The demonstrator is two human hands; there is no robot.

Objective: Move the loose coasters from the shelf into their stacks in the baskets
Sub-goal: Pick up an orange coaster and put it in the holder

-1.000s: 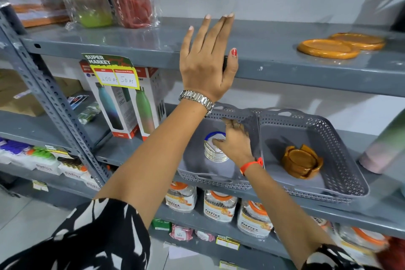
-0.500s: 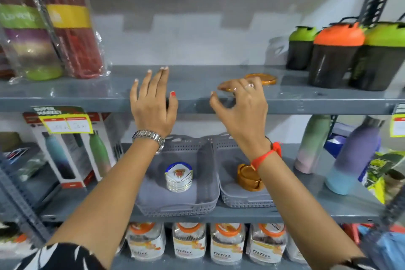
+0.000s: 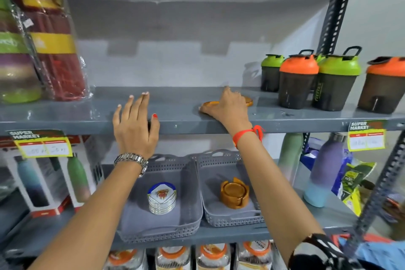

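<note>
Both hands are up on the upper shelf (image 3: pixel 179 116) here. The right hand (image 3: pixel 228 106) lies on top of the loose brown coasters (image 3: pixel 248 101) — only the edges peek out left and right of it, so I can't count them for sure, looks like 2. The fingers are curled down over the front one, touching it, but I cannot tell if they've really got a grip on it or are just resting there. There's an orange band (image 3: pixel 245 135) on that wrist.

The left hand (image 3: pixel 134 126) is flat against the shelf's front edge, fingers spread and slack, nothing in it. It has a metal watch (image 3: pixel 131 160) on the wrist.

One shelf down sit 2 grey baskets side by side, touching. The left basket (image 3: pixel 192 208) has a stack of white coasters (image 3: pixel 162 198) with blue rims. The right basket (image 3: pixel 219 165) has a brown holder (image 3: pixel 234 193) with matching coasters stacked in it.

Right of the loose coasters, well apart, there are 4 shakers (image 3: pixel 298 81) with green and orange lids. Yellow price tags (image 3: pixel 42 143) hang off the shelf edge on both sides.
</note>
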